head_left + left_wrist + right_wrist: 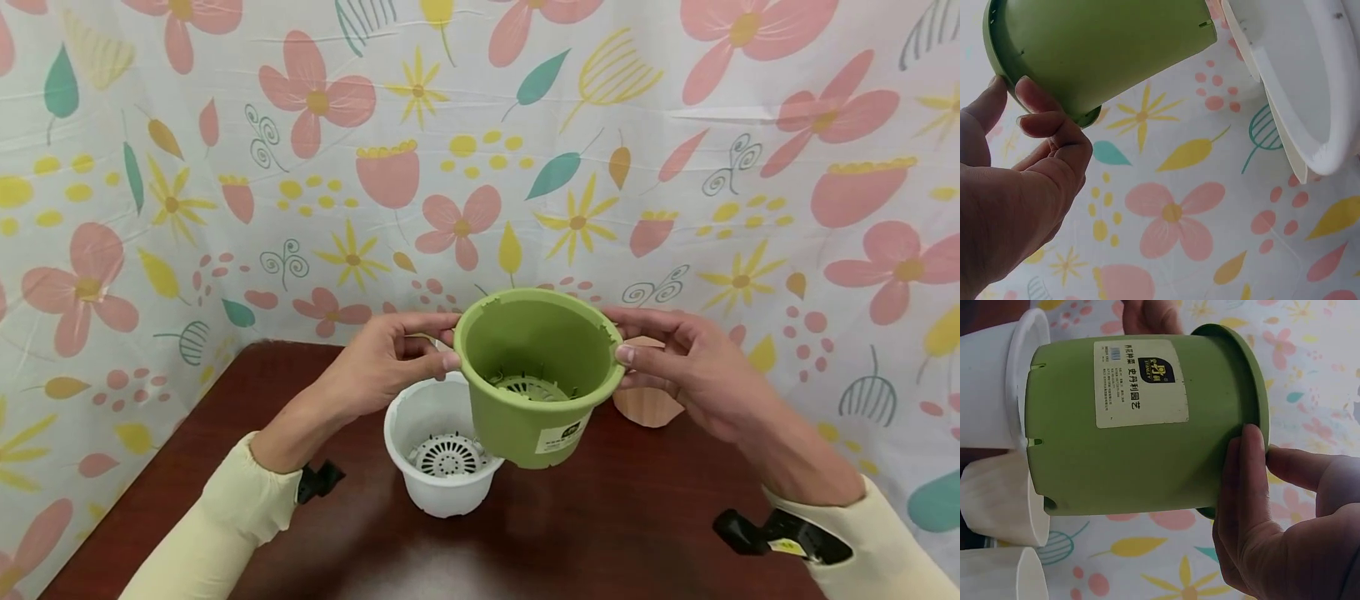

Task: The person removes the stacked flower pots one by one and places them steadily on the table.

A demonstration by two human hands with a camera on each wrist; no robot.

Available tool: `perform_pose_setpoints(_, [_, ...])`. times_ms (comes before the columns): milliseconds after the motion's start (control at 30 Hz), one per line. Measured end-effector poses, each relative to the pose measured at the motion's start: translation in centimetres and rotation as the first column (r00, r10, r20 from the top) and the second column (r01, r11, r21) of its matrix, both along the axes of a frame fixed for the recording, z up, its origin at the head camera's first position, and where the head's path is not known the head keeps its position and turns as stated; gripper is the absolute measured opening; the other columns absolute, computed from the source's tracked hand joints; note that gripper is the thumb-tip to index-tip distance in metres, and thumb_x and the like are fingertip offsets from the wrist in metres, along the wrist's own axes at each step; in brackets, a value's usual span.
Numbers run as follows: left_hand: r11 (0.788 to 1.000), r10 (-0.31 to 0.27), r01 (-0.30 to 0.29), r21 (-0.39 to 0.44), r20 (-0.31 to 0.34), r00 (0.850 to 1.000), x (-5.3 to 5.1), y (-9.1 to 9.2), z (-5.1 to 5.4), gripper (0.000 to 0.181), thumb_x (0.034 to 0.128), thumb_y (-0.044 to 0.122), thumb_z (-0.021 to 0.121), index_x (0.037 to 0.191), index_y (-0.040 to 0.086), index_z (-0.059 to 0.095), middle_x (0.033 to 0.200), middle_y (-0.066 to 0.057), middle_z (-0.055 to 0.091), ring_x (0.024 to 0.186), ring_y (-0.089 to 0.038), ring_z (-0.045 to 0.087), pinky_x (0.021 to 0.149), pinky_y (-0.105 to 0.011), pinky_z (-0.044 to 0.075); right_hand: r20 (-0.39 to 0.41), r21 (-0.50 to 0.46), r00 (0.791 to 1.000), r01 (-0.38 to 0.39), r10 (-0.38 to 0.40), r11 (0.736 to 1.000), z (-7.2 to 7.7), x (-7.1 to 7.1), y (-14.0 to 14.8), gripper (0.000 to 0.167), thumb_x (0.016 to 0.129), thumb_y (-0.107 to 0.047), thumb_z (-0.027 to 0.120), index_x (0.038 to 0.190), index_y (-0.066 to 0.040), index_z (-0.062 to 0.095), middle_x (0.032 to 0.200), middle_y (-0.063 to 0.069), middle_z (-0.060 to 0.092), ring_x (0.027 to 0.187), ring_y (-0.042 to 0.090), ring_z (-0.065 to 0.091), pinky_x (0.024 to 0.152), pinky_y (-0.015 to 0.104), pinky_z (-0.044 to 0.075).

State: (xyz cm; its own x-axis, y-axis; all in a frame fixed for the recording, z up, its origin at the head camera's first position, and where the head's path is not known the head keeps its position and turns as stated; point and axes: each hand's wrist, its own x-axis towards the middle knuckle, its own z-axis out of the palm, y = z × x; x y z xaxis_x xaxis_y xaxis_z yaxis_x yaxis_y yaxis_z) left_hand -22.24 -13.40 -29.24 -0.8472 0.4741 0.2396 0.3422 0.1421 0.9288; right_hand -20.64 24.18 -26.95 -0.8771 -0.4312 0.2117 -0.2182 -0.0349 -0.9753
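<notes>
Both hands hold a green plastic flowerpot [536, 429] by its rim, lifted above the table and tilted so its slotted bottom shows in the head view. My left hand [382, 362] pinches the left side of the rim between thumb and fingers. On the opposite side my right hand [693, 367] grips the rim, thumb over the edge and fingers along the outer wall. A paper label [1141, 383] is stuck on the pot's side. Below and to the left, a white flowerpot [446, 496] stands upright on the table, partly hidden behind the green one.
A light wood-toned container [648, 406] stands behind the right hand, mostly covered by it. Two cream cups [1007, 497] show in the right wrist view. The dark red-brown table [600, 533] meets a flower-patterned curtain [465, 125] at the back.
</notes>
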Motion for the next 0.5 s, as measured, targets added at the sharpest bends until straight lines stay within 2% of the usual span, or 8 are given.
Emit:
perform_pose_setpoints(100, [1.000,-0.009,0.009,-0.010,-0.008,1.000,-0.1,0.5,-0.1,0.050,0.0982,0.015,0.079,0.146,0.011,0.065,0.120,-0.010,0.069,0.093,-0.032,0.072,0.082,-0.032,0.058,-0.006,-0.003,1.000,0.006,-0.006,1.000,-0.2,0.1,0.6,0.046,0.104,0.008,0.060,0.149,-0.002,0.059,0.122,0.018,0.069,0.097,0.026,0.077,0.081,0.039,0.063])
perform_pose_setpoints(167, [1.000,-0.015,0.015,-0.012,-0.009,1.000,-0.1,0.9,-0.1,0.051,0.0983,0.015,0.079,0.146,0.009,0.064,0.121,-0.010,0.068,0.092,-0.028,0.073,0.080,-0.029,0.057,-0.014,-0.006,1.000,0.003,-0.003,1.000,-0.4,0.1,1.0,0.046,0.104,0.009,0.059,0.148,-0.002,0.060,0.123,0.018,0.070,0.097,0.026,0.077,0.081,0.039,0.063])
perform_pose_setpoints(300, [1.000,-0.026,0.026,-0.011,-0.008,1.000,-0.1,1.6,-0.2,0.051,0.0985,0.014,0.078,0.147,0.009,0.063,0.121,-0.010,0.069,0.092,-0.029,0.072,0.082,-0.032,0.058,-0.029,0.006,1.000,0.005,-0.005,1.000,-0.7,0.2,1.6,0.046,0.104,0.009,0.059,0.149,0.001,0.058,0.127,0.016,0.068,0.099,0.027,0.077,0.082,0.041,0.063])
perform_pose_setpoints(500, [0.997,-0.071,0.070,-0.027,-0.048,0.996,-0.4,2.7,-0.6,0.047,0.0998,0.014,0.076,0.145,0.011,0.066,0.118,-0.009,0.071,0.091,-0.032,0.072,0.084,-0.034,0.059,-0.034,0.031,0.999,0.036,-0.035,0.999,-1.2,0.3,2.7,0.047,0.105,0.008,0.058,0.152,0.002,0.054,0.123,0.015,0.069,0.097,0.024,0.076,0.081,0.039,0.063])
